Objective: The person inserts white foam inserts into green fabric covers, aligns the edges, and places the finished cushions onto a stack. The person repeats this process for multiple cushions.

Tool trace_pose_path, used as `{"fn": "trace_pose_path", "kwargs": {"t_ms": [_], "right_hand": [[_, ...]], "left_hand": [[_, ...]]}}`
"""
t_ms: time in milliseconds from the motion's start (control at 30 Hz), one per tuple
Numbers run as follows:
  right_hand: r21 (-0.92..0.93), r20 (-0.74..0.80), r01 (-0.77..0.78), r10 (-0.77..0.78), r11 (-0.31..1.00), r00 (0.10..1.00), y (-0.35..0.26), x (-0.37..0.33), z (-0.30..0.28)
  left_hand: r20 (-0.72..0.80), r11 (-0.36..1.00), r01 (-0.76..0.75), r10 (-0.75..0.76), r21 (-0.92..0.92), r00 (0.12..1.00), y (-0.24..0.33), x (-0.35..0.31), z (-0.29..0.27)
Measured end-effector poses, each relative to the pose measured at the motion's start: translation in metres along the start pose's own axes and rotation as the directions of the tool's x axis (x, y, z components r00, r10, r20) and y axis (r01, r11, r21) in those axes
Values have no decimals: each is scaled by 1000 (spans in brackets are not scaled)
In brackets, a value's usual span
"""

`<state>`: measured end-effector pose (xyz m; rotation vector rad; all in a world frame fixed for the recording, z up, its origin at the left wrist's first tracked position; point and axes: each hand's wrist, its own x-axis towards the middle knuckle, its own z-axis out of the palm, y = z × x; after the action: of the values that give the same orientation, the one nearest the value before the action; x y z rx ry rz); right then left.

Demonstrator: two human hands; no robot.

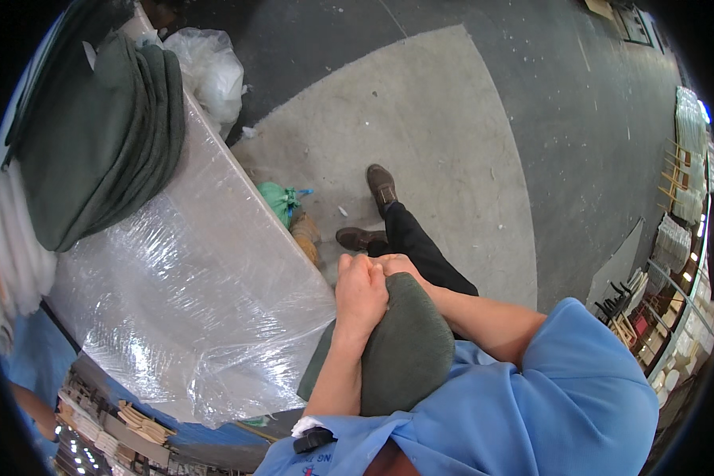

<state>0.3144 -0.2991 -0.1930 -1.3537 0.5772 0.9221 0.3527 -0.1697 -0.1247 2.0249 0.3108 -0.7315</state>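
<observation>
A dark green, padded-looking cushion (408, 349) with a soft fabric surface lies against my body, between my forearms. My left hand (362, 292) is closed in a fist at its far end. Right beside it, my right hand (398, 266) is also closed, the two hands touching. Both appear to grip the fabric edge there, though the fingertips are hidden. Part of the green fabric shows beyond my left forearm, over the table corner. On the table, at the far left, lies a stack of dark green fabric covers (103, 143).
The table (190, 293) to my left is wrapped in shiny clear film. White padding pieces (16, 238) hang at its left end. A white plastic bag (210, 75), a green bag (278, 200) and a tan bundle (304, 236) sit by its far side. Racks (674, 278) stand at right.
</observation>
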Motion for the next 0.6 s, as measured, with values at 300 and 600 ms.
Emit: {"fn": "trace_pose_path", "kwargs": {"t_ms": [300, 600], "right_hand": [[497, -50, -309, 383, 811, 922, -20, -2, 17], [691, -113, -171, 338, 703, 934, -9, -7, 24]], "left_hand": [[85, 993, 96, -102, 70, 991, 1, 6, -11], [390, 891, 308, -167, -334, 905, -1, 15, -12]]}}
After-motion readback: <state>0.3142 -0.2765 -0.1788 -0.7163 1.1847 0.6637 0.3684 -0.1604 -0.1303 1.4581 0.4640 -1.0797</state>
